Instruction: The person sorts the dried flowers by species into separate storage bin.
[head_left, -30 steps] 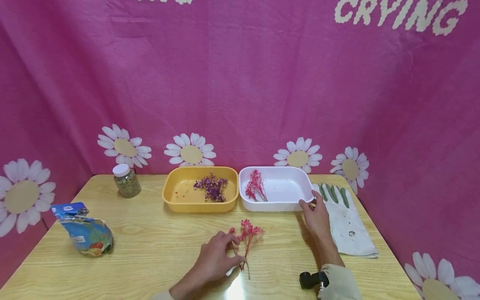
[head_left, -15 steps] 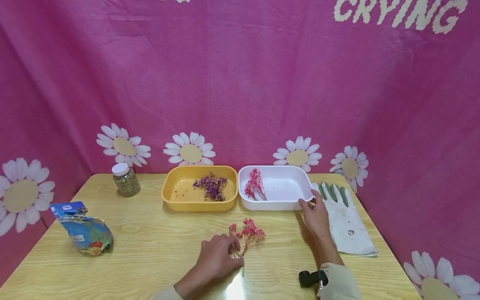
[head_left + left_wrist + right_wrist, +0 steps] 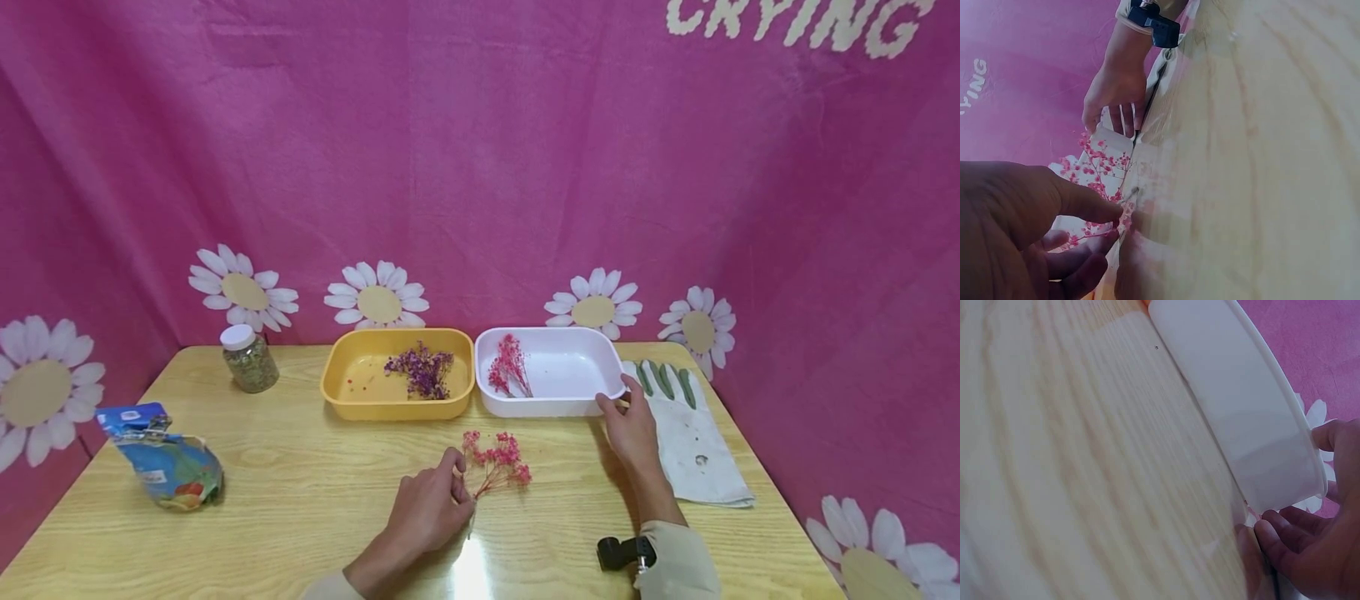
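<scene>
My left hand (image 3: 431, 507) pinches the thin stems of a pink dried flower sprig (image 3: 504, 455) low over the table, its blossoms fanning out to the right. In the left wrist view, thumb and fingertips meet at the stems of the sprig (image 3: 1102, 164). At the near right corner of a white tray (image 3: 540, 407) is my right hand (image 3: 633, 433). The right wrist view has it gripping that corner, one digit on the rim and curled fingers low by the base. Another pink sprig (image 3: 510, 367) lies inside the tray's left part.
A yellow tray (image 3: 397, 411) with purple dried flowers (image 3: 423, 372) adjoins the white one on its left. Green pods (image 3: 663, 380) lie on a white cloth (image 3: 705, 467) at right. A lidded jar (image 3: 251, 364) and a blue pouch (image 3: 168, 467) stand at left.
My left hand has turned the pink sprig so that its stems now lean to the right, and drawn it slightly closer in its fingers. My right hand stays at the tray corner.
</scene>
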Tool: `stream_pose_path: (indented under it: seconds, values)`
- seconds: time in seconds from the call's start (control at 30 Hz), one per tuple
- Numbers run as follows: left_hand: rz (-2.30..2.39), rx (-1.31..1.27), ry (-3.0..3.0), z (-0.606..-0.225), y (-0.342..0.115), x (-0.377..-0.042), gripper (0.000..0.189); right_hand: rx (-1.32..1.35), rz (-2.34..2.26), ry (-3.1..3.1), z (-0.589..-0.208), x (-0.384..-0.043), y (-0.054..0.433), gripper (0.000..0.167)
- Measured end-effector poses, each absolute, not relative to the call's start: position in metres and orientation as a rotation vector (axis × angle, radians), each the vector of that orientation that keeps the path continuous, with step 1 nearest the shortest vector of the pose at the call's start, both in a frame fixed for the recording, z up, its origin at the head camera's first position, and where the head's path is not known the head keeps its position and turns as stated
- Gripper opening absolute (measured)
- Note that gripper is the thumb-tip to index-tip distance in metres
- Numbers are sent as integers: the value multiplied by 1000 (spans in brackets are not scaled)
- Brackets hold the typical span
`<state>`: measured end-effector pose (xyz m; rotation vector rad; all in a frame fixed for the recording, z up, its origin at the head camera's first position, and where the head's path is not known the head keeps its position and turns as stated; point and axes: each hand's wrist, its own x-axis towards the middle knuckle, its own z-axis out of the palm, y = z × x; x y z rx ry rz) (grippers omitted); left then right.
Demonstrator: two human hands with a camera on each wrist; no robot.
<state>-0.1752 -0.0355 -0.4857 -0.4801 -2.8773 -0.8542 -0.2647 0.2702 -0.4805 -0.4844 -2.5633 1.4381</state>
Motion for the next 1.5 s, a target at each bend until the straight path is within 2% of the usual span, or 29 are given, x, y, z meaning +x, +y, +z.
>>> stream_pose_path:
  seconds: [0.17,0.23,0.4,0.47,0.73,0.87,1.07,1.5]
  values:
    - [-792,-369,-2932,-484,-37,-177,51,-485,1429,-2560,-480,-266,271,66]
    - [-761,-346,-2955,-484,-38,-177,45,-489,1432,-2562,-481,-267,271,66]
    - [-730,-369,-2959,-484,-41,-177,14,-502,1438,-2580,-481,-267,271,67]
    - [-740,-393,-2951,-483,-42,-177,8,-505,1441,-2578,-482,-267,271,67]
    - [-859,-474,-2927,-483,-44,-178,8,-497,1436,-2558,-483,-267,271,67]
    - [-1133,-479,-2920,-481,-46,-179,1,-500,1445,-2571,-481,-267,271,67]
    - [-1487,-419,-2822,-477,-43,-183,4,-508,1449,-2579,-480,-267,271,67]
    - [-1637,-300,-2627,-457,-34,-194,5,-515,1447,-2584,-480,-267,271,67]
